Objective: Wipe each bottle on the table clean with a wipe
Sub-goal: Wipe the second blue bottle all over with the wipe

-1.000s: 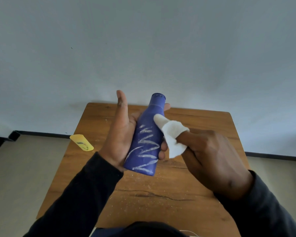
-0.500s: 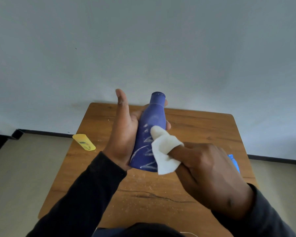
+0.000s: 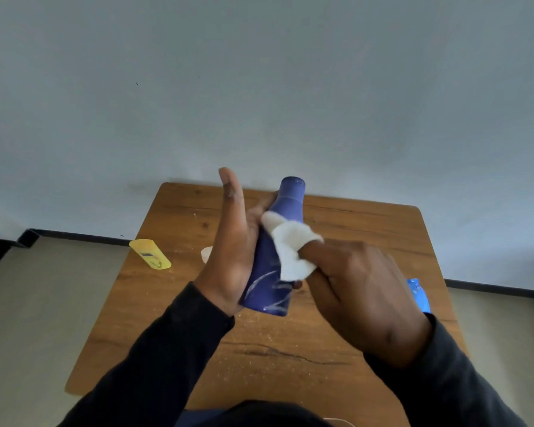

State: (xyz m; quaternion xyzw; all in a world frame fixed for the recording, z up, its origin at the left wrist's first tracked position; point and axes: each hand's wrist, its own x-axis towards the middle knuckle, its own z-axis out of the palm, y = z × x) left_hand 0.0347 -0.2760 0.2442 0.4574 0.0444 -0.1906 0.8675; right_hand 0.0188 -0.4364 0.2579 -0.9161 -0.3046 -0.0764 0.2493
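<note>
One purple bottle held up over the middle of the desk, tilted, cap end pointing away, white streaks on its lower part. Gripped from the left by the left hand, thumb sticking straight up, fingertips curled round the far side. One white wipe wrapped over the fingers of the right hand and pressed against the bottle's upper body, just below the neck. Right hand closed on the wipe.

One yellow bottle lying flat at the desk's left edge, partly overhanging it. One small whitish thing on the desk just left of the left hand, mostly hidden. One blue packet at the right edge, behind the right wrist; contents not visible. White specks scattered across the wood, a dark crack in the near part. Bare wood at the far right corner and the near left. Wall close behind the far edge; floor on both sides.
</note>
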